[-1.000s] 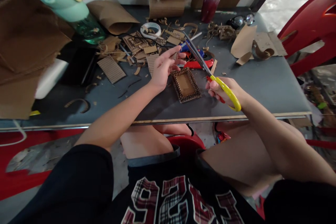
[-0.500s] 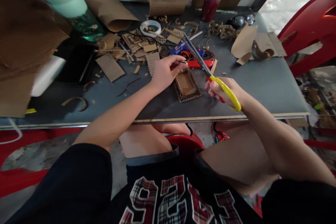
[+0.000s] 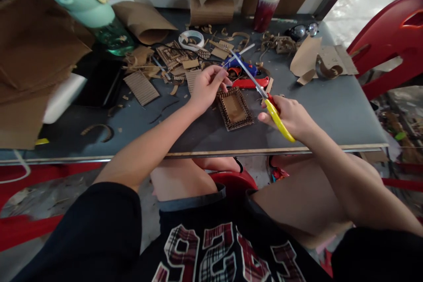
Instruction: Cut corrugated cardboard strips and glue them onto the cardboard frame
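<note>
My left hand [image 3: 207,86] is closed in a pinch above the upper left corner of a small cardboard tray with a corrugated rim [image 3: 227,120]; what sits between its fingertips is too small to make out. To the right of the tray, my right hand [image 3: 292,116] grips scissors [image 3: 277,120] with yellow and red handles. Their blades look nearly together and point up and left, with the tips beyond my left fingers. Behind the tray lies a red box cutter [image 3: 253,83], and past it a blue glue gun [image 3: 246,66].
Cardboard scraps [image 3: 172,55] and a white tape roll [image 3: 191,40] clutter the middle back. A green bottle [image 3: 89,11] and a dark phone [image 3: 97,83] are at left. A drink cup [image 3: 269,0] and glasses [image 3: 302,31] stand farther right, with cut cardboard [image 3: 307,59] nearby.
My left hand has shifted slightly left, and the small dark piece seen at its fingertips no longer shows. The scissors have turned a little in my right hand, whose thumb now extends lower.
</note>
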`<state>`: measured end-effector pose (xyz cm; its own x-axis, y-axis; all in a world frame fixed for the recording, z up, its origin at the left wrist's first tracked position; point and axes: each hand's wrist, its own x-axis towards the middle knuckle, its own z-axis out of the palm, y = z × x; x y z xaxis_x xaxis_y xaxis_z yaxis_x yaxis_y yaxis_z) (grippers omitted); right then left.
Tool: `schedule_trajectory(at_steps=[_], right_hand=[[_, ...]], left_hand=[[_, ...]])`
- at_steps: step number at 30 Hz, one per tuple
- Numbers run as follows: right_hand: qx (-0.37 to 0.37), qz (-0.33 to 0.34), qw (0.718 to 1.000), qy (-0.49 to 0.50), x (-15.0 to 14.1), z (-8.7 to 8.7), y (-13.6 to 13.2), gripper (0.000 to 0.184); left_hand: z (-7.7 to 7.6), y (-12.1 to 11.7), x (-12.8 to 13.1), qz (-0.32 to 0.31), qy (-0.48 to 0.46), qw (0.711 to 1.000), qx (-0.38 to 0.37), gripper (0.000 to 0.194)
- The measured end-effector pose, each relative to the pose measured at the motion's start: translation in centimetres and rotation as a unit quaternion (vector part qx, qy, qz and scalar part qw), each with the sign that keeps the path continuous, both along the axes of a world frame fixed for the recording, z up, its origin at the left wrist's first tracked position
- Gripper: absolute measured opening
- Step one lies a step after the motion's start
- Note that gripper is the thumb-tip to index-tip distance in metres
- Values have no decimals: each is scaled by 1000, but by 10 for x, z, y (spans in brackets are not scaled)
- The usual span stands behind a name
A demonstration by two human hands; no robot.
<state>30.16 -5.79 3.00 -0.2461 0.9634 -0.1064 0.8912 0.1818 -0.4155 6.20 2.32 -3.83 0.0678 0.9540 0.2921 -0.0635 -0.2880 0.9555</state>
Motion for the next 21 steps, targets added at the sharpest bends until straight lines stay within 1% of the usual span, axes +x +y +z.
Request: schedule_trajectory(at_steps=[1,3,6,9,12,17,21], right_hand=[[4,-4,999,-41,-2,1,-1,87],[-2,-6,996,-89,-5,2,-2,88],[3,-1,994,-106,-8,3,-4,93],[7,2,994,-107,-10,2,-4,94],[-8,3,995,-98,-10,2,-3,87],[-5,-2,994,-106,-13,2,-3,76],[-2,-8,992,-124,-13,0,-4,70]], left_hand=[[-1,-2,3,-22,-12,1000,-7,45],[0,-7,8,-37,-18,999,-7,49],[2,-12,10,-25,-1,1000,4,53],[4,-13,9,-28,-10,999,27,51],[4,-13,8,-43,-19,998,39,50],[3,-15,9,-75,4,995,73,54],[3,-17,9,-76,16,995,70,56]])
